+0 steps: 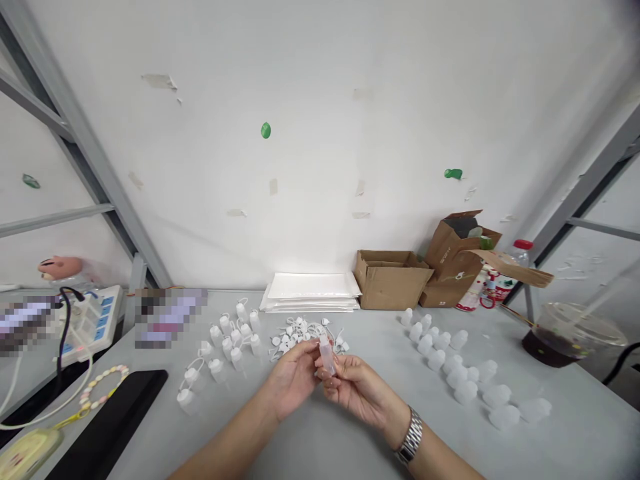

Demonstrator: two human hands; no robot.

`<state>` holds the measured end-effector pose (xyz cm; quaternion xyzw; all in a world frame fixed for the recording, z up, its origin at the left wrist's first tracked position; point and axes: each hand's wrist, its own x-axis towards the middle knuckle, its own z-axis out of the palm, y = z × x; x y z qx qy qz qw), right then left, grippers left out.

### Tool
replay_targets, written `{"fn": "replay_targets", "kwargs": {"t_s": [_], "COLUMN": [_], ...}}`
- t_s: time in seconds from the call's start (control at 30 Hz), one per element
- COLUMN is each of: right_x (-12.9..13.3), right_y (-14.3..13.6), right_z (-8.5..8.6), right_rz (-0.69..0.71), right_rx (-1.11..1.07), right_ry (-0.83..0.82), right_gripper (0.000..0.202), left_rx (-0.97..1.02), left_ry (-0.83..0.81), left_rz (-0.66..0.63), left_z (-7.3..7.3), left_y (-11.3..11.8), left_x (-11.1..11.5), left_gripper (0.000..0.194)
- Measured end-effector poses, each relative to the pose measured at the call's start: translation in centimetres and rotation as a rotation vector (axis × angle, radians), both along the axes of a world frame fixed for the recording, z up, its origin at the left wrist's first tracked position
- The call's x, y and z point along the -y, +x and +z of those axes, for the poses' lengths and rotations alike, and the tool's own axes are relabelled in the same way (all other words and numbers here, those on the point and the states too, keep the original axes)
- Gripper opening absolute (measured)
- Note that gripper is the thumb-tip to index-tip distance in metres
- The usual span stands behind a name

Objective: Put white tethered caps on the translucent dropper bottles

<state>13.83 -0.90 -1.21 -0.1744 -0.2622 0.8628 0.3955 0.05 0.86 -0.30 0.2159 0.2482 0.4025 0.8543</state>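
A small translucent plastic bottle (327, 357) is held upright, slightly tilted, in front of me. My right hand (360, 393) grips its body between thumb and fingers. Against the bottle's upper left side, my left hand (295, 379) has its fingers curled in; part of them is hidden behind the bottle. Just beyond both hands lies a pile of white caps with loop straps (296, 333). To the left stand several capped bottles (236, 357), their strap loops showing. Several frosted bottles without strapped caps (465, 390) stand in rows on the right.
Against the wall are a stack of white sheets or envelopes (310, 287), a cardboard box (393, 283) and a brown paper bag (450, 260). A drink cup (555, 337) stands far right. On the left lie a black flat object (115, 420), a bead bracelet (90, 385) and a power strip (105, 313).
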Motion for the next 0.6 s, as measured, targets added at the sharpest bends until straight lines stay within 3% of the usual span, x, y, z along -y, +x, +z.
{"fn": "replay_targets", "kwargs": {"t_s": [0.17, 0.27, 0.4, 0.5, 0.6], "right_x": [-0.04, -0.23, -0.36, -0.18, 0.08], "right_y": [-0.05, -0.17, -0.36, -0.45, -0.44], "right_z": [-0.06, -0.27, -0.74, -0.75, -0.20], "right_rz": [0.022, -0.009, -0.100, -0.217, -0.322], "right_rx": [-0.039, -0.052, -0.012, 0.065, 0.193], "right_ry": [-0.025, -0.031, -0.005, 0.085, 0.209], "right_gripper": [0.024, 0.024, 0.015, 0.012, 0.016], "left_rx": [-0.016, -0.088, -0.251, -0.391, -0.503], "left_ry": [-0.015, 0.024, 0.262, 0.454, 0.540], "left_rz": [-0.008, 0.096, 0.275, 0.315, 0.333], "left_z": [-0.09, 0.00, 0.43, 0.71, 0.72], "left_y": [0.02, 0.10, 0.10, 0.03, -0.03], "left_x": [0.04, 0.15, 0.57, 0.86, 0.81], "left_gripper": [0.014, 0.010, 0.014, 0.019, 0.023]}}
